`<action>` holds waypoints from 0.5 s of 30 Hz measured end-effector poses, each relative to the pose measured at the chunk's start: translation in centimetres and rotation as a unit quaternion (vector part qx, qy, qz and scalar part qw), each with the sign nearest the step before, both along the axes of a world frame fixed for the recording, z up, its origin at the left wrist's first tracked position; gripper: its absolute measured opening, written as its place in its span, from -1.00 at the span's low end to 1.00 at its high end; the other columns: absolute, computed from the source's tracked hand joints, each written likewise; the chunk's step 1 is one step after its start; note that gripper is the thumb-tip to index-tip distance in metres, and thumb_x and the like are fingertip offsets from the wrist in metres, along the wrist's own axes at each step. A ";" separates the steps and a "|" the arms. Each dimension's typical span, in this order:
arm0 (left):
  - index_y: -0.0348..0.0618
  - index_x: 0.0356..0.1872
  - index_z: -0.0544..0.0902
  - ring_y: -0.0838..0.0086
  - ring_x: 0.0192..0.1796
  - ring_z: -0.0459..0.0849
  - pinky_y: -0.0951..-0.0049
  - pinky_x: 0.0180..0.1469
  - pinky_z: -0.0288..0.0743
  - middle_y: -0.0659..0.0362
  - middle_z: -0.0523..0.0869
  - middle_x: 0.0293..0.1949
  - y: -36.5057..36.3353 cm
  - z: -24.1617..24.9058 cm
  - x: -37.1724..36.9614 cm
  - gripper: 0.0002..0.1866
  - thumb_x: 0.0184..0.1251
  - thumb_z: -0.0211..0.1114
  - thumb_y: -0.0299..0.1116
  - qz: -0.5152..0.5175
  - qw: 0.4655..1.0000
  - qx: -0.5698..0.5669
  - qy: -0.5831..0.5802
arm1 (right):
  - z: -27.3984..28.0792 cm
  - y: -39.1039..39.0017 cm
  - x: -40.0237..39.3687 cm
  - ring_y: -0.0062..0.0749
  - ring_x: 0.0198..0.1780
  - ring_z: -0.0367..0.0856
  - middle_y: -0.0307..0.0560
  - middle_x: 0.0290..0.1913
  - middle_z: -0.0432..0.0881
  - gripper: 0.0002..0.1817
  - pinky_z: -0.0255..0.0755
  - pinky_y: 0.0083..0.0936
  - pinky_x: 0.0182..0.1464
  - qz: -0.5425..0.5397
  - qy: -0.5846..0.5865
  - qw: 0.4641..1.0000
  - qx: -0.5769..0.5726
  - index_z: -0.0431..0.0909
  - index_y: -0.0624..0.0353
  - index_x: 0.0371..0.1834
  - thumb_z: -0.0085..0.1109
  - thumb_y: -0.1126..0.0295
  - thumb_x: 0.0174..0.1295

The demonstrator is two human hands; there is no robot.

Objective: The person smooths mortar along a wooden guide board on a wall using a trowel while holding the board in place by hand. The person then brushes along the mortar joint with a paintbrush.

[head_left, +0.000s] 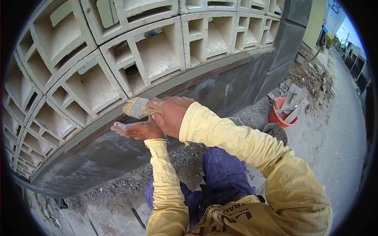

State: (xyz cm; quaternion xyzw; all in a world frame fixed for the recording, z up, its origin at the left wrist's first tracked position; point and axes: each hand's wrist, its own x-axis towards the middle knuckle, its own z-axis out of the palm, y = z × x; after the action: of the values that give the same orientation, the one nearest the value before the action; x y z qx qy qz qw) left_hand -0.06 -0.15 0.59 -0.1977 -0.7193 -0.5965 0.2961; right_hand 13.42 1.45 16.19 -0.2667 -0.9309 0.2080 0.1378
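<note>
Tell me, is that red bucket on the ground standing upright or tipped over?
Upright. The red bucket sits on the ground with its open mouth facing up, and wooden pieces and tool handles stick out of the top.

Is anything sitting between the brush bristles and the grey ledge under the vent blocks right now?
Nothing visible does. The right hand holds the brush with its bristles right at the grey ledge. The left hand lies open just below the brush, not between bristles and wall.
</note>
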 end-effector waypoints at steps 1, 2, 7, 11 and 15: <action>-0.47 0.45 -0.11 -0.17 0.55 -0.17 -0.12 0.52 -0.18 -0.34 -0.11 0.48 0.2 -0.1 0.0 0.28 -0.01 0.58 0.10 -0.005 1.000 0.009 -0.008 | 0.0 0.5 -0.1 0.05 0.11 0.62 0.14 0.09 0.65 -0.58 0.46 -0.15 0.22 -0.006 0.001 1.000 -0.001 0.54 0.08 0.20 -0.04 0.28 0.31; -0.49 0.44 -0.12 -0.18 0.54 -0.15 -0.09 0.52 -0.14 -0.36 -0.11 0.48 0.1 -0.2 -0.1 0.28 0.00 0.56 0.14 0.011 1.000 -0.011 0.011 | -0.1 1.2 0.1 0.05 0.10 0.63 0.12 0.09 0.66 -0.58 0.47 -0.14 0.21 -0.008 0.001 1.000 -0.003 0.55 0.08 0.19 -0.03 0.28 0.30; -0.55 0.39 -0.10 -0.17 0.55 -0.15 -0.07 0.53 -0.11 -0.42 -0.12 0.47 0.5 0.7 -0.2 0.32 -0.04 0.53 0.26 0.039 0.998 -0.015 0.040 | -0.4 5.6 5.5 0.04 0.10 0.63 0.07 0.08 0.67 -0.59 0.47 -0.17 0.22 -0.075 0.024 0.996 0.052 0.57 0.04 0.18 -0.02 0.27 0.30; -0.55 0.33 -0.03 -0.15 0.56 -0.24 -0.08 0.54 -0.16 -0.46 -0.15 0.46 0.5 0.0 -0.8 0.28 -0.10 0.60 0.20 0.027 0.998 -0.032 0.042 | 0.6 10.4 11.8 0.02 0.13 0.61 0.07 0.08 0.67 -0.63 0.44 -0.25 0.26 -0.154 -0.005 0.987 0.055 0.60 0.03 0.16 0.04 0.27 0.32; -0.53 0.35 -0.08 -0.15 0.56 -0.23 -0.07 0.54 -0.16 -0.43 -0.18 0.47 0.6 -0.1 -1.0 0.30 -0.09 0.61 0.18 0.034 0.998 -0.039 0.045 | -0.3 17.8 17.8 -0.04 0.10 0.64 0.06 0.06 0.69 -0.65 0.44 -0.31 0.23 -0.200 0.003 0.976 0.089 0.63 0.05 0.14 0.13 0.28 0.31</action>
State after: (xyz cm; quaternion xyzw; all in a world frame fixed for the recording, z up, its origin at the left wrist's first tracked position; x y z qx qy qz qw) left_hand -1.08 0.43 0.51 -0.2115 -0.7341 -0.5480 0.3406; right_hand 31.27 19.20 15.92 -0.4336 -0.8732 0.0928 0.2023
